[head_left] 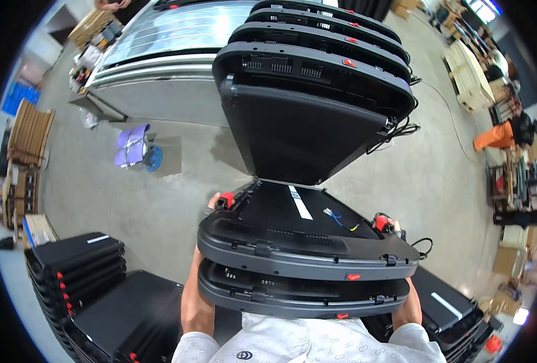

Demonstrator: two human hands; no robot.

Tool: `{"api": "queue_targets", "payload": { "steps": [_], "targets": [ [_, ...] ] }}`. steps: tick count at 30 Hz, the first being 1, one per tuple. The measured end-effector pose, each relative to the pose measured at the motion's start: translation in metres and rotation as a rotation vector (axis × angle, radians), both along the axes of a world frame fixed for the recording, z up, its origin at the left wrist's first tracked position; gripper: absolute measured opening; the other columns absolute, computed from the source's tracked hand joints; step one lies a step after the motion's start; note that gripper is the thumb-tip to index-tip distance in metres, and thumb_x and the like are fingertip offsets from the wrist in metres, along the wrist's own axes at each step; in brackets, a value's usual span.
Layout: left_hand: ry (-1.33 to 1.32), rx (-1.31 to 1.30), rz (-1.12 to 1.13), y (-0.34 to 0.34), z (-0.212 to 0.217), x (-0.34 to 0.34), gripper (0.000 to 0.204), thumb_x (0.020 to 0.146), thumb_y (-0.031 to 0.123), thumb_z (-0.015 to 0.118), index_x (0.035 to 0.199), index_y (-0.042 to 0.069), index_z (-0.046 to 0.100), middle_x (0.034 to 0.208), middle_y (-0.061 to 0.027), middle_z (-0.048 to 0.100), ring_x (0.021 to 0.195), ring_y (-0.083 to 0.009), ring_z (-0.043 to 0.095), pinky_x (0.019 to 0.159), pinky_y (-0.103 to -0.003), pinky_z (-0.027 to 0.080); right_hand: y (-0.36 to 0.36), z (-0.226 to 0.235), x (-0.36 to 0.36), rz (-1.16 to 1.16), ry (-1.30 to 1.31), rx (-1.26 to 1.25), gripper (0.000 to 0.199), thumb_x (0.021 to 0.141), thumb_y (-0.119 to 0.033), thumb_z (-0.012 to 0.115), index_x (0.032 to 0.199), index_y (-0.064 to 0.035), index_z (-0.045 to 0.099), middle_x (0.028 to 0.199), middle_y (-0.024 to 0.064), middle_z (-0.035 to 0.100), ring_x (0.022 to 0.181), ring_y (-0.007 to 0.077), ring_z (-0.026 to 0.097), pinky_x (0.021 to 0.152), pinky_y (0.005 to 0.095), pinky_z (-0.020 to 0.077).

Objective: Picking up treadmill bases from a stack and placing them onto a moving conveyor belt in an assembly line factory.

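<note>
Grey concrete floor (184, 206) spreads around a metal bench (159, 100) and piled cartons (31, 133), with a tall stack of black decks (305, 130) ahead of the person. Close before the chest, the upper black deck (280, 221) lies over a second, similar deck (305, 307), its rounded end toward the body. The left hand (211, 203) and right hand (395, 225) are at its opposite long sides, each beside a small red-and-black piece (225, 198); the fingers are mostly hidden, so whether they close on those pieces or on the deck's edge I cannot tell. It looks stiff and probably heavy, with smooth end housing that could slip, so the long edges seem the surer hold, both sides kept level. Loose coloured wires (340, 219) lie on top (likely the most fragile part, best left untouched), and a black cord (424, 245) loops out at the right.
</note>
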State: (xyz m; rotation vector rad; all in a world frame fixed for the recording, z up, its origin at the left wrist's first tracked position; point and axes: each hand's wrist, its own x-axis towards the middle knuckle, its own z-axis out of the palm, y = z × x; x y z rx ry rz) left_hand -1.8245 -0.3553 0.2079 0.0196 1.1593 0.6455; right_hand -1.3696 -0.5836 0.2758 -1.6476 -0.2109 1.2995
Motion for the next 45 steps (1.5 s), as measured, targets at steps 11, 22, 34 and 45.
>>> {"api": "queue_targets", "payload": {
  "steps": [11,22,34,45],
  "targets": [
    [0.117,0.563,-0.288,0.139,-0.069,-0.035,0.052,0.090,0.058,0.055,0.095,0.008,0.069,0.081,-0.0047,0.067,0.066,-0.0139,0.061,0.064,-0.028,0.051,0.087,-0.059,0.049,-0.230,0.345,0.046,0.045,0.089,-0.054,0.058,0.089,-0.0099,0.063,0.074,0.0066,0.063,0.059,0.0193,0.056,0.055,0.0361,0.0460],
    [0.447,1.139,-0.033,0.141,0.096,0.002,0.050,0.096,0.039,0.054,0.131,0.003,0.053,0.136,-0.0117,0.053,0.124,-0.0248,0.050,0.104,-0.038,0.038,0.049,0.003,-0.046,-0.516,-0.844,0.225,0.028,0.095,-0.035,0.058,0.107,-0.0108,0.062,0.095,0.0026,0.066,0.092,0.0147,0.060,0.075,0.0346,0.0493],
    [0.955,2.337,-0.933,0.055,0.263,0.216,0.041,0.081,0.037,0.070,0.105,0.005,0.061,0.096,-0.0133,0.065,0.090,-0.0320,0.063,0.078,-0.041,0.051,0.133,0.017,-0.035,-0.387,-1.637,-0.044,0.031,0.088,-0.028,0.063,0.105,-0.0012,0.060,0.090,0.0128,0.066,0.084,0.0230,0.064,0.078,0.0361,0.0523],
    [1.191,2.171,-1.143,0.057,0.263,0.209,0.049,0.083,0.050,0.065,0.102,0.005,0.062,0.088,-0.0121,0.063,0.087,-0.0282,0.064,0.077,-0.040,0.050,0.036,-0.027,-0.048,-0.142,-0.704,0.207,0.032,0.097,-0.036,0.057,0.091,-0.0072,0.068,0.060,0.0035,0.059,0.053,0.0156,0.057,0.051,0.0312,0.0430]
  ]
}}
